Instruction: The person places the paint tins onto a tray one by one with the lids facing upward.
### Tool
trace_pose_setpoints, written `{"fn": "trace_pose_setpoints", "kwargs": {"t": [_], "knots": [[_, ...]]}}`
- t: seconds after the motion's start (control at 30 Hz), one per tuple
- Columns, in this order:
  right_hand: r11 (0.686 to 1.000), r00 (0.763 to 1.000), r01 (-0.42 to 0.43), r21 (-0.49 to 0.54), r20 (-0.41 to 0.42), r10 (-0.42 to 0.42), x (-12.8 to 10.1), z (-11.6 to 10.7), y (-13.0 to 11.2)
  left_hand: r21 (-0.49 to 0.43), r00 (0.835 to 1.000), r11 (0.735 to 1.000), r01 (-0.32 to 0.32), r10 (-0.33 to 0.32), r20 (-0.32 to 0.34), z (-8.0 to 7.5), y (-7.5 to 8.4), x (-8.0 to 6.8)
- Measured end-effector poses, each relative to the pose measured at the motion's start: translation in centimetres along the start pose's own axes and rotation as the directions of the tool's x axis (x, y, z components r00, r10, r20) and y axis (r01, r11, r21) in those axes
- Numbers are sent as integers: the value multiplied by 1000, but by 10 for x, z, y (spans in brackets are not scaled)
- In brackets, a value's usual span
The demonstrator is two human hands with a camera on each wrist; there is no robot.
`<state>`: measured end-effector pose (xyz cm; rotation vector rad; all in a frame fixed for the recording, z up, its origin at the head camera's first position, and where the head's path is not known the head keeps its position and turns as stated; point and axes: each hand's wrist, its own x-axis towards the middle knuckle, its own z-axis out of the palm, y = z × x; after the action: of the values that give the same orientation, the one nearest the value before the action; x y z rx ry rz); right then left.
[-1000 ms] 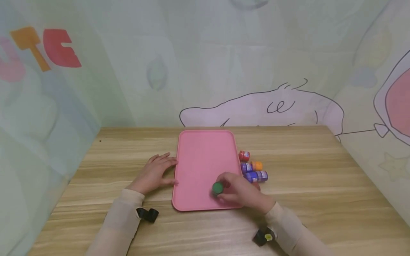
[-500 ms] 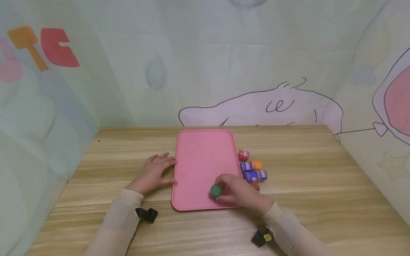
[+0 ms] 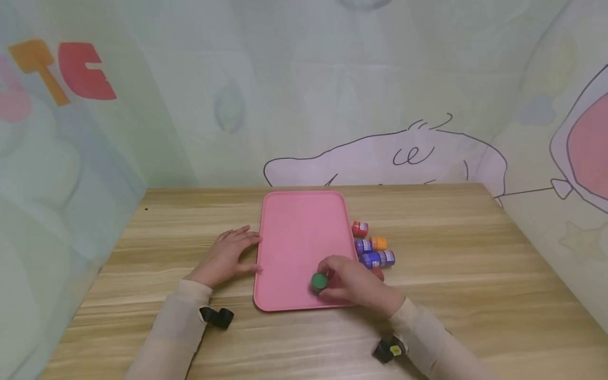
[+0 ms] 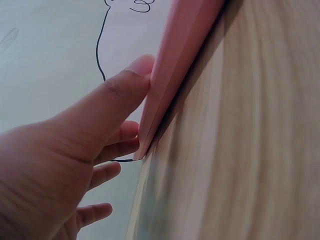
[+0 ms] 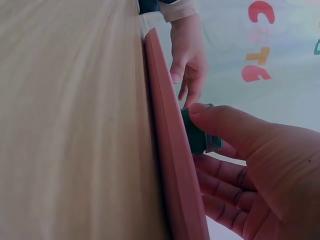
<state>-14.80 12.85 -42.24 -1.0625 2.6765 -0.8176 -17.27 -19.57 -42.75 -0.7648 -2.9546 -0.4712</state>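
Smooth plastic tray (image 3: 301, 232), wood-grained table (image 3: 475, 274)

From here I see a small round green jar (image 3: 319, 282) upright at the near right part of a pink tray (image 3: 299, 232). The tray, rectangular, round-cornered and low-rimmed, lies flat on the surface (image 3: 465, 253).

Saw a light brown wood-grain tabletop (image 3: 451, 221), backed and flanked by pale green, faintly creased walls (image 3: 304, 105) under soft, even light. Spotted an orange T (image 3: 33, 55) and a red letter (image 3: 76, 74) at upper left, a lavender cartoon figure (image 3: 370, 163), outlined in black, behind the far edge, plus a pink balloon (image 3: 594, 142) and faint star (image 3: 584, 241) at right.
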Motion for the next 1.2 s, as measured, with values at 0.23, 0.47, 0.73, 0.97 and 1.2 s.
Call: {"fn": "trace_pose_setpoints", "kwargs": {"t": [0.23,0.47,0.73,0.97,1.2], "knots": [[1000,1000,15,-28,-4,-15,-1,-5,1,-25,1000,1000,-2,2,6,-2,2,0],[997,998,-59,42,8,59,-4,-20,-2,-39,1000,999,-5,5,-8,-1,-1,-1],[994,994,-109,-4,18,109,-10,-39,2,-48,1000,999,1,-1,-13,1,-1,1],[994,998,-64,-91,-4,64,-17,-54,8,-61,1000,998,10,-10,-2,1,-2,3],[988,998,-55,-142,-5,55,-23,-59,14,-64,1000,998,14,-14,-2,1,-2,2]]}}
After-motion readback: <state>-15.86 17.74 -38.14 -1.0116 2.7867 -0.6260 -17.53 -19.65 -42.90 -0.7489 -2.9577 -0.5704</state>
